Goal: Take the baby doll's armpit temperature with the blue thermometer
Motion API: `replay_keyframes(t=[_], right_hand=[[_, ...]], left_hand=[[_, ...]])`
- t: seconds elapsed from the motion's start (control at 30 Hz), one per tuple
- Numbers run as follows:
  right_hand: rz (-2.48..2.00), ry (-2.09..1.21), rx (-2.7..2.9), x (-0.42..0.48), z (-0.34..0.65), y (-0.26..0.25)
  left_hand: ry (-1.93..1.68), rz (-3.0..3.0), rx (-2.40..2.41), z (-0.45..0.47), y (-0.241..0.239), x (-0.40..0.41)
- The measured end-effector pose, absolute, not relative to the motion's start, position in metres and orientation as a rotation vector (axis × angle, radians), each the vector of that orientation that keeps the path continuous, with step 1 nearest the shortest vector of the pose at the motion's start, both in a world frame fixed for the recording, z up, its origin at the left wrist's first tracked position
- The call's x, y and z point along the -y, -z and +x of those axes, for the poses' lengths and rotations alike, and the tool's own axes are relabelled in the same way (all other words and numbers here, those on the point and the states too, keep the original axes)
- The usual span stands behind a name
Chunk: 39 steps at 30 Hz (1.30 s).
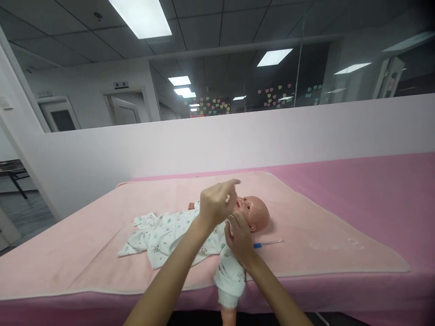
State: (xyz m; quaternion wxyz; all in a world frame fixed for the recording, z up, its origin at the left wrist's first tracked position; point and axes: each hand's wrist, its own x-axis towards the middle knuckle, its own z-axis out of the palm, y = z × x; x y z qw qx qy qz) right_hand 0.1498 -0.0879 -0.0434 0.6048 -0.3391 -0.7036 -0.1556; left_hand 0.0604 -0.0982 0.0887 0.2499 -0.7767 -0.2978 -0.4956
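A baby doll [254, 212] in a white printed garment [163, 235] lies on its back on a pale pink blanket [322, 226], its head to the right. My left hand [215, 204] hovers just above the doll's chest and chin. Its fingers are pinched, the index finger sticks out, and a tiny white bit shows between them. My right hand [239, 236] rests on the doll's near shoulder with its fingers curled into the garment at the neck. The doll's sleeved near arm [231, 283] hangs over the front edge.
A thin stick with a blue end [268, 243] lies on the blanket just right of my right hand. The blanket covers a pink-topped table [374, 181] set against a low white partition [272, 136]. Glass panels with heart stickers stand behind it.
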Motion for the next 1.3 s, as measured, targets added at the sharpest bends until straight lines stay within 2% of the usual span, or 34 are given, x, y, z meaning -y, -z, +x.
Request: replay_keyframes(t=[0.1,0.17,0.3,0.47,0.63,0.83,1.1,1.3], right_hand=[[-0.85,0.366,1.561,0.1,0.185,0.057],[-1.02,0.38,1.55,0.105,0.219,0.073],[-1.412,0.337,1.704,0.103,0.282,0.104],[-1.582,0.122,1.872,0.101,0.31,0.115],[-1.641,0.027,1.89,0.114,0.307,0.1],[-1.552,0.078,1.754,0.136,0.313,0.079],[-1.327,0.151,1.623,0.145,0.282,0.025],[-1.24,0.281,1.718,0.119,0.236,-0.021]], left_hand=[[1.004,-2.445,1.504,0.026,-0.057,0.043],[0.791,-2.703,1.7,0.004,-0.037,0.027],[0.792,-3.048,1.678,-0.02,-0.017,0.027],[0.628,-3.092,1.654,-0.02,-0.025,0.042],[0.516,-3.018,1.636,-0.01,-0.036,0.04],[0.342,-2.996,1.803,-0.002,-0.043,0.028],[0.425,-2.96,1.779,0.004,-0.033,0.028],[0.433,-2.568,1.944,-0.016,-0.049,0.011]])
